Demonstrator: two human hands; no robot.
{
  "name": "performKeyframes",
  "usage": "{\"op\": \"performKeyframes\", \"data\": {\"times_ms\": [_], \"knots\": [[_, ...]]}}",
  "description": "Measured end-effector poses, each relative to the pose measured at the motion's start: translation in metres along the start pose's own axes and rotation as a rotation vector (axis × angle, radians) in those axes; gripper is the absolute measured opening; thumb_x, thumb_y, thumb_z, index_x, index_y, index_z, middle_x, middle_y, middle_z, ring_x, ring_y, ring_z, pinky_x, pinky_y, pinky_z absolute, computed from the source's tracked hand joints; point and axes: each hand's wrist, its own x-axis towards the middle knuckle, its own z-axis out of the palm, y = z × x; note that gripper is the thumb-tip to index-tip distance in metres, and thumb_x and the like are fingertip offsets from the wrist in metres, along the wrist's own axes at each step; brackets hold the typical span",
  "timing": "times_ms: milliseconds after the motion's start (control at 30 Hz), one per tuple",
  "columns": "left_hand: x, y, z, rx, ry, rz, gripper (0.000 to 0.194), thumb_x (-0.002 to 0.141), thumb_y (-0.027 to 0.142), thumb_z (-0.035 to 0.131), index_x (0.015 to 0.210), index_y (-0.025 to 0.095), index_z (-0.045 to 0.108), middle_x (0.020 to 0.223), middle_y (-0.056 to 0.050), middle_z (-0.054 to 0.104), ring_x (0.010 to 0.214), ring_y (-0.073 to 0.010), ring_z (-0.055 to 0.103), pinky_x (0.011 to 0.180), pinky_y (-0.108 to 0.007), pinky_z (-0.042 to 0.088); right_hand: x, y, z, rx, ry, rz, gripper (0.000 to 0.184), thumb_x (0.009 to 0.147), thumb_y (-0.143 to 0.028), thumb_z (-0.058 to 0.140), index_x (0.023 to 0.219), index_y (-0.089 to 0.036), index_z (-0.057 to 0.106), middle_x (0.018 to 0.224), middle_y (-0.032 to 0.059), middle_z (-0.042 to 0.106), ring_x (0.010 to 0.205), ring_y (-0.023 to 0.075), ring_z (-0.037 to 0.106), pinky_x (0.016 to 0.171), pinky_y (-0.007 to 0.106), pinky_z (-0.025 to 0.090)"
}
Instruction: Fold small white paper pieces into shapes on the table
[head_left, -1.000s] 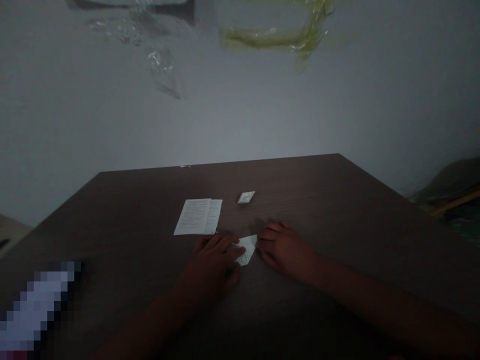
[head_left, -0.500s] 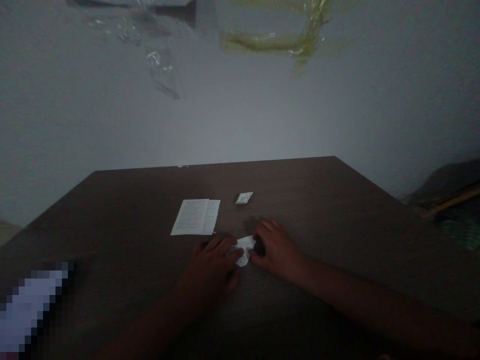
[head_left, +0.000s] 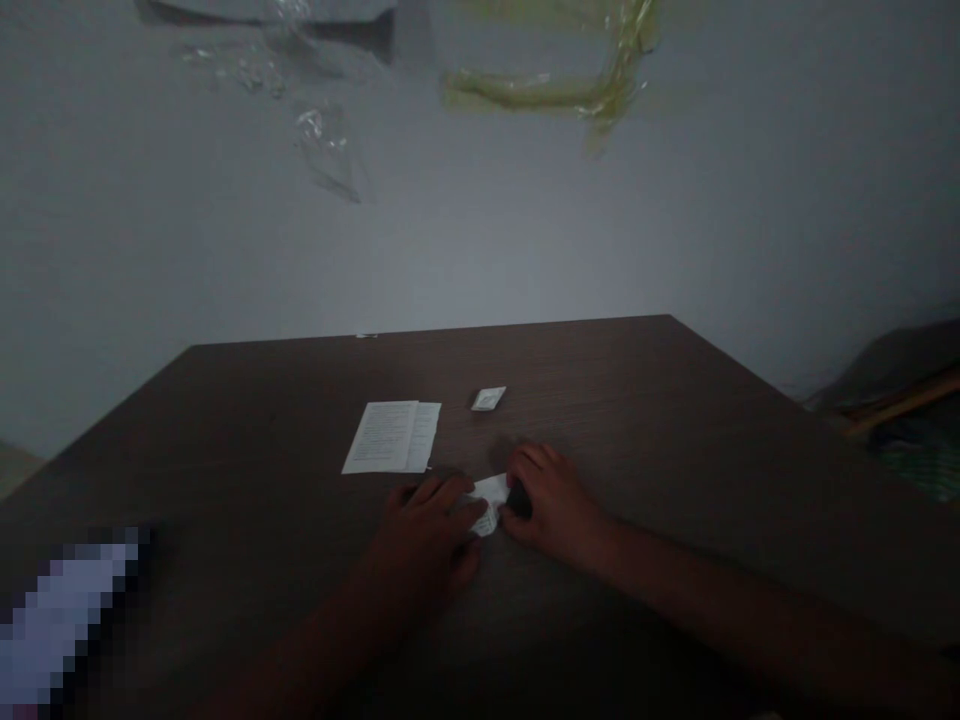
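A small white printed paper lies on the dark wooden table, pinched between both hands. My left hand presses its fingertips on the paper's left part. From the right, my right hand curls its fingers over the paper's edge, and most of the sheet is hidden under the fingers. A larger folded leaflet with fine print rests just beyond my left hand. Farther back sits a small white sachet.
The table's far edge meets a pale wall. Clear plastic wrap and yellowish tape hang on the wall above. A pixelated patch covers the near left corner. Dark clutter lies past the table's right side.
My right hand has slid left and closed over the small paper, which now looks more bunched and covered. The left hand has stayed in place.
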Motion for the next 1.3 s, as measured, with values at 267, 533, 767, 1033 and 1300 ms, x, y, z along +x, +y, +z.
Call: {"op": "performKeyframes", "data": {"times_ms": [267,533,767,1033,1300], "knots": [[0.001,0.0,-0.005,-0.001,-0.028,-0.013,0.044,0.094,0.017,0.07,0.136,0.028,0.073,0.15,-0.011,0.068,0.136,-0.0363,0.062,0.113,-0.064,0.048,0.015,0.024,-0.002,0.019,0.063,0.085,0.015,0.086,-0.016,0.072,0.096,-0.022,0.062,0.106,0.0077,0.067,0.104,0.0279,0.062,0.089,0.043,0.05],[-0.003,-0.014,-0.014,-0.082,-0.049,0.003,0.052,0.092,0.012,0.068,0.142,0.026,0.072,0.153,-0.011,0.068,0.141,-0.0342,0.062,0.12,-0.056,0.048,-0.004,0.006,-0.014,0.116,-0.115,-0.402,0.029,0.096,-0.006,0.061,0.12,-0.019,0.072,0.119,0.0102,0.075,0.112,0.0241,0.069,0.105,0.042,0.055],[-0.008,-0.025,-0.012,-0.123,-0.064,0.039,0.055,0.088,0.008,0.067,0.14,0.026,0.073,0.156,-0.008,0.067,0.145,-0.0319,0.061,0.124,-0.054,0.047,-0.006,0.002,-0.025,0.079,-0.247,-0.429,0.03,0.1,-0.01,0.063,0.125,-0.019,0.075,0.119,0.0096,0.078,0.113,0.0241,0.07,0.111,0.043,0.053],[-0.003,-0.025,-0.015,-0.103,-0.077,0.057,0.052,0.092,0.001,0.063,0.133,0.03,0.076,0.152,-0.004,0.07,0.14,-0.0298,0.064,0.119,-0.052,0.049,-0.01,-0.001,-0.022,0.063,-0.245,-0.398,0.038,0.101,-0.012,0.061,0.139,-0.015,0.07,0.13,0.013,0.074,0.119,0.0269,0.068,0.115,0.046,0.052],[0.0,-0.033,-0.013,-0.158,-0.063,0.117,0.049,0.097,0.002,0.066,0.135,0.031,0.073,0.146,-0.003,0.073,0.136,-0.0256,0.066,0.116,-0.047,0.047,-0.01,-0.001,-0.026,0.084,-0.252,-0.401,0.035,0.101,-0.014,0.063,0.135,-0.016,0.072,0.132,0.0135,0.074,0.12,0.0277,0.068,0.114,0.048,0.052]]}}
